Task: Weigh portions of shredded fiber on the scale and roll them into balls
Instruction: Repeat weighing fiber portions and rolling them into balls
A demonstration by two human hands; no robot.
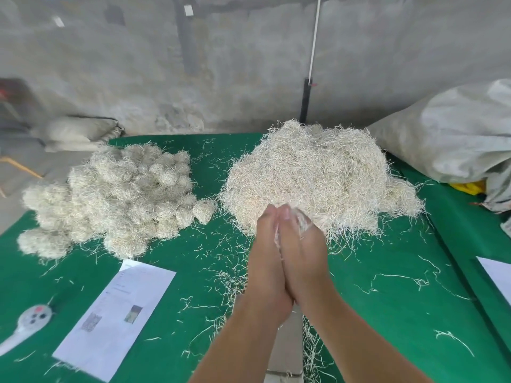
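Note:
A big loose heap of pale shredded fiber [318, 175] lies on the green table cover [387, 299] at centre right. To its left sits a pile of several rolled fiber balls [110, 197]. My left hand [266, 261] and my right hand [302, 255] are pressed palm to palm in front of the loose heap, with a small portion of fiber [301, 221] squeezed between them; strands stick out near the fingertips. A grey slab, possibly the scale [286, 346], shows below my forearms, mostly hidden.
A printed paper sheet [119, 316] lies at the lower left, with a white handheld device [30, 322] beside it. Another sheet [497, 275] is at the right edge. A large grey sack [453, 134] rests at the back right. Loose strands litter the cover.

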